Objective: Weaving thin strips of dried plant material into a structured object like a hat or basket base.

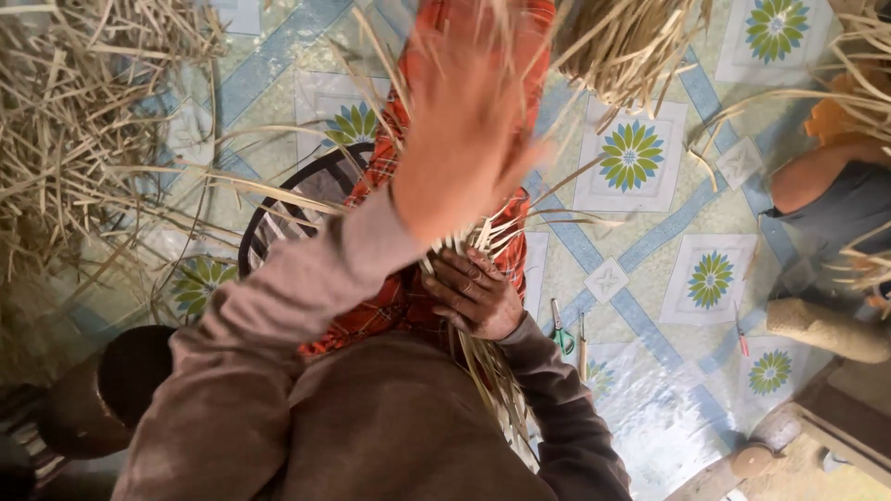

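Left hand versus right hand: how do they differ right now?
The left hand is raised toward the camera, open with fingers spread and motion-blurred; the right hand sits lower, near the lap, and is sharp. The left hand grips nothing that I can see, while the right hand is closed around a bundle of straw strips. Both are bare, with brown sleeves.

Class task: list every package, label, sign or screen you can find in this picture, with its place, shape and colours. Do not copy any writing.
None in view: no package, label, sign or screen shows. The right hand grips straw strips, the left hand is raised, blurred, above a floor mat with flower squares.
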